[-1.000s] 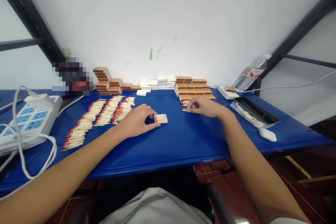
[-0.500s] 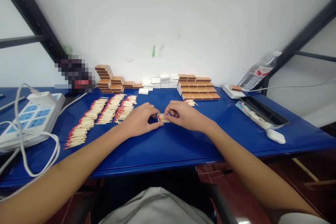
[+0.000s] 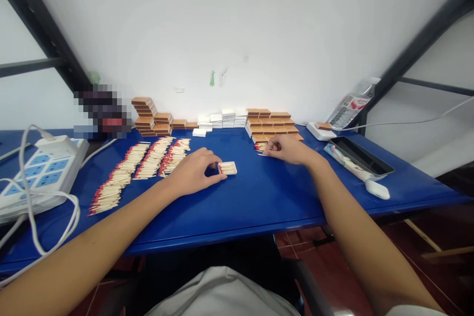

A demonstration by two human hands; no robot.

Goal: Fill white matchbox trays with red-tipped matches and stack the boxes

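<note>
My left hand grips the left end of a small white matchbox tray between thumb and fingers. The tray lies on the blue table, and red-tipped matches show inside it. Farther right, my right hand is pinched at a small pile of matches. One match sticks out from its fingertips; the fingers cover part of the pile. Rows of red-headed matches spread out left of my left hand.
Brown matchboxes are stacked at the back left, more brown matchboxes at the back right, with white trays between. A power strip with looped cable lies left. A pencil case, white earphone case and plastic bottle are right.
My right hand has left the tray and moved right and back to the small match pile. My left hand stays on the tray. The view has shifted slightly.
</note>
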